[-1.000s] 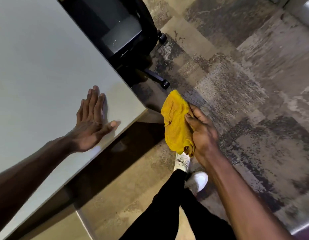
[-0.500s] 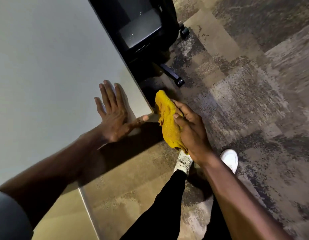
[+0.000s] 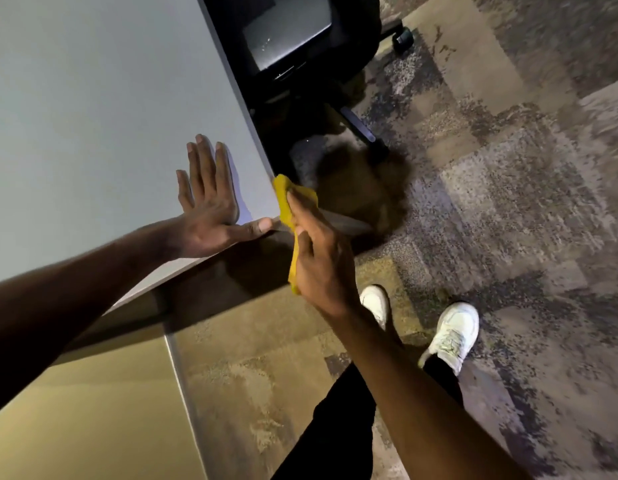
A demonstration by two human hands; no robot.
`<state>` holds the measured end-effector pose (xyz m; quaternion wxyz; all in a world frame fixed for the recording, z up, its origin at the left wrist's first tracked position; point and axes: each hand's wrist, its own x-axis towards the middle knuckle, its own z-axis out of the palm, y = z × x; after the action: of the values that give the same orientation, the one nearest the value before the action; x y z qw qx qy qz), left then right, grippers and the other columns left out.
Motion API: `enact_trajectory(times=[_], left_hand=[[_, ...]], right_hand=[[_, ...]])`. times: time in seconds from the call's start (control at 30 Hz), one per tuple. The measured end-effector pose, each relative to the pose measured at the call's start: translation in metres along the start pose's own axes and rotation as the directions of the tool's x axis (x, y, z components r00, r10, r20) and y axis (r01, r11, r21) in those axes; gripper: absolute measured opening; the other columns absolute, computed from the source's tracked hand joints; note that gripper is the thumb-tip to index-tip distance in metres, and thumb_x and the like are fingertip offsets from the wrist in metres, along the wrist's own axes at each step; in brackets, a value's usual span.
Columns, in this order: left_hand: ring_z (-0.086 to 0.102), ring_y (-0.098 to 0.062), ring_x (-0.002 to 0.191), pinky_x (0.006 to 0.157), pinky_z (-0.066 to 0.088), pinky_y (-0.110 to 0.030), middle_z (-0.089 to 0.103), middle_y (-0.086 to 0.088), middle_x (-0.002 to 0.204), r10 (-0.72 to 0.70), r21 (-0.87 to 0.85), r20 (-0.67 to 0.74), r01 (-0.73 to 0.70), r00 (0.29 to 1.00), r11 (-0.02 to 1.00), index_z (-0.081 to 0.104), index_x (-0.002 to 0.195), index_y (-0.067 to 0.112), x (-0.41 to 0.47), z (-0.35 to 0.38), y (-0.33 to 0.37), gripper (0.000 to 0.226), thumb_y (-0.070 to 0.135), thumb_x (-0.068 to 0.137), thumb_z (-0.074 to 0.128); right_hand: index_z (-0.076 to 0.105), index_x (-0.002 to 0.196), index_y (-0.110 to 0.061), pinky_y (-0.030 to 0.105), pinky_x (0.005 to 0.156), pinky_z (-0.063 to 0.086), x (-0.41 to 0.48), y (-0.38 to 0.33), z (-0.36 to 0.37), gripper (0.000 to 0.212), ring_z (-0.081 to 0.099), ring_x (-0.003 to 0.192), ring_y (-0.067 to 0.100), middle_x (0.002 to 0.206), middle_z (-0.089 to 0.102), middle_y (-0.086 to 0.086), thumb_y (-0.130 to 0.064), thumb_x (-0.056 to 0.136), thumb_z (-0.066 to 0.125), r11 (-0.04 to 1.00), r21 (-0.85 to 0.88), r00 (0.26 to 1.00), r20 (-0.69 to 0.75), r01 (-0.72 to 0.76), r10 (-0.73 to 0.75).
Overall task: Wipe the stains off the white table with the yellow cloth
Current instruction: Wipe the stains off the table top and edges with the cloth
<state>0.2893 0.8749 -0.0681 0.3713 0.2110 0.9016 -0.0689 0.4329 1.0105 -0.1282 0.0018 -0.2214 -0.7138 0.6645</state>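
Observation:
The white table (image 3: pixel 92 109) fills the upper left, its near corner pointing toward the centre. My left hand (image 3: pixel 210 209) lies flat and spread on the tabletop beside that corner, thumb along the front edge. My right hand (image 3: pixel 318 258) grips the yellow cloth (image 3: pixel 286 202), bunched up, and presses it against the table's corner and side edge. Most of the cloth is hidden behind my fingers. No stains show on the visible tabletop.
A black office chair (image 3: pixel 293 39) on castors stands close to the table's right side. Patterned carpet (image 3: pixel 508 202) covers the floor. My legs and white shoes (image 3: pixel 453 334) are below the right arm. A tan panel (image 3: pixel 92 410) with a metal strip sits under the table's front.
My right hand has carried the yellow cloth left and up, from hanging above the floor to touching the table's corner. The left hand stays flat on the table.

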Motion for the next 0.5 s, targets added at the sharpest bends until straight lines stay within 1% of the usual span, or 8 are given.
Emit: enact_trajectory(times=[0.1, 0.17, 0.23, 0.33, 0.4, 0.43, 0.47, 0.5], left_hand=[[-0.049, -0.038, 0.154, 0.128, -0.022, -0.066, -0.052, -0.016, 0.166, 0.003, 0.001, -0.006, -0.003, 1.0, 1.0, -0.041, 0.16, 0.008, 0.001, 0.0, -0.002, 0.156, 0.115, 0.06, 0.015], [-0.049, -0.037, 0.154, 0.128, -0.023, -0.066, -0.053, -0.015, 0.166, 0.002, -0.011, -0.005, -0.002, 1.0, 1.0, -0.042, 0.159, 0.01, 0.0, -0.001, 0.0, 0.155, 0.115, 0.061, 0.016], [-0.05, -0.037, 0.154, 0.128, -0.024, -0.065, -0.054, -0.015, 0.165, 0.0, -0.014, 0.001, 0.0, 1.0, 1.0, -0.043, 0.158, 0.01, -0.001, -0.002, 0.001, 0.154, 0.114, 0.062, 0.019], [-0.049, -0.039, 0.154, 0.128, -0.023, -0.067, -0.053, -0.017, 0.165, -0.016, -0.018, 0.0, 0.016, 1.0, 1.0, -0.043, 0.159, 0.009, -0.002, -0.003, 0.003, 0.15, 0.105, 0.072, 0.034], [-0.049, -0.04, 0.154, 0.128, -0.022, -0.068, -0.053, -0.018, 0.165, -0.022, -0.012, -0.007, 0.022, 1.0, 1.0, -0.042, 0.159, 0.008, -0.002, -0.003, 0.004, 0.145, 0.094, 0.078, 0.042], [-0.049, -0.04, 0.154, 0.128, -0.022, -0.068, -0.053, -0.018, 0.165, -0.027, -0.015, -0.002, 0.027, 1.0, 1.0, -0.043, 0.158, 0.008, -0.003, -0.004, 0.005, 0.144, 0.092, 0.079, 0.043], [-0.05, -0.04, 0.153, 0.128, -0.023, -0.067, -0.054, -0.018, 0.164, -0.03, -0.018, 0.0, 0.03, 1.0, 0.999, -0.043, 0.158, 0.008, -0.004, -0.004, 0.006, 0.144, 0.091, 0.079, 0.043], [-0.05, -0.04, 0.153, 0.128, -0.023, -0.067, -0.054, -0.018, 0.164, -0.027, -0.02, 0.001, 0.027, 1.0, 0.999, -0.043, 0.158, 0.007, -0.004, -0.005, 0.007, 0.143, 0.09, 0.079, 0.043]], right_hand=[[0.052, 0.157, -0.021, 0.028, 0.11, 0.049, 0.034, -0.009, 0.0, 0.062, 0.062, 0.14, 0.024, 0.159, 0.057, 0.001, 0.006, 0.101, 0.048, 0.998, -0.068, 0.998, 0.063, 0.008, -0.004], [0.048, 0.16, -0.021, 0.029, 0.109, 0.051, 0.042, -0.014, -0.001, 0.063, 0.063, 0.139, 0.024, 0.161, 0.055, 0.0, 0.006, 0.102, 0.047, 0.996, -0.082, 0.995, 0.092, 0.034, -0.026], [0.045, 0.161, -0.022, 0.025, 0.11, 0.05, 0.026, -0.016, -0.004, 0.065, 0.063, 0.139, 0.021, 0.164, 0.052, -0.003, 0.005, 0.102, 0.047, 0.995, -0.089, 0.995, 0.1, 0.031, -0.022], [0.045, 0.161, -0.019, 0.012, 0.116, 0.037, -0.011, -0.017, -0.014, 0.064, 0.053, 0.148, 0.015, 0.165, 0.049, 0.0, -0.003, 0.1, 0.039, 0.997, -0.074, 0.995, 0.097, 0.006, 0.001], [0.046, 0.16, -0.019, 0.002, 0.115, 0.03, -0.016, -0.017, -0.015, 0.063, 0.049, 0.15, 0.012, 0.165, 0.048, 0.001, -0.003, 0.1, 0.039, 0.999, -0.036, 0.994, 0.111, -0.016, 0.02], [0.046, 0.16, -0.02, 0.002, 0.115, 0.031, -0.008, -0.017, -0.013, 0.062, 0.049, 0.15, 0.012, 0.165, 0.049, 0.0, 0.001, 0.102, 0.041, 0.999, -0.024, 0.993, 0.114, -0.031, 0.034], [0.047, 0.16, -0.021, 0.008, 0.117, 0.034, 0.004, -0.019, -0.009, 0.062, 0.05, 0.15, 0.014, 0.164, 0.05, 0.0, 0.005, 0.104, 0.043, 0.998, -0.002, 0.991, 0.123, -0.059, 0.059], [0.047, 0.16, -0.022, 0.017, 0.119, 0.039, 0.02, -0.019, -0.006, 0.06, 0.052, 0.149, 0.018, 0.163, 0.051, 0.001, 0.005, 0.106, 0.043, 0.994, 0.04, 0.984, 0.151, -0.102, 0.095]])
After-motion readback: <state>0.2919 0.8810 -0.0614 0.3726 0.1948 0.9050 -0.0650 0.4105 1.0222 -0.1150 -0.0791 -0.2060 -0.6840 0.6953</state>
